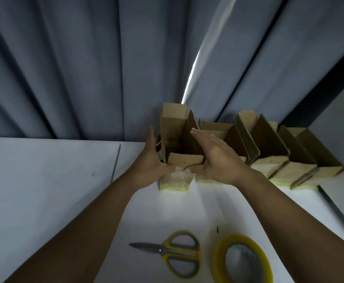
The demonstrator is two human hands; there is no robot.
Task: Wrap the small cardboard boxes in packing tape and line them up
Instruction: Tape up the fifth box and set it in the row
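Head view: L hand (pixel 153 162) and R hand (pixel 218 160) flank the leftmost cardboard box (pixel 184 160), which stands at far edge of white table (pixel 44 180), close to grey curtain (pixel 65 68). Fingers of both hands straight, laid flat vs. box sides; thumbs meet at front, under near flap. Box upright, top flaps open (yellowish tape sheen on lower front). Other boxes (pixel 279 172) in a row to its right, side by side, flaps up. Nearer camera: scissors (pixel 175 254), blades closed, w/ tape roll (pixel 242 260) lying flat just beside.
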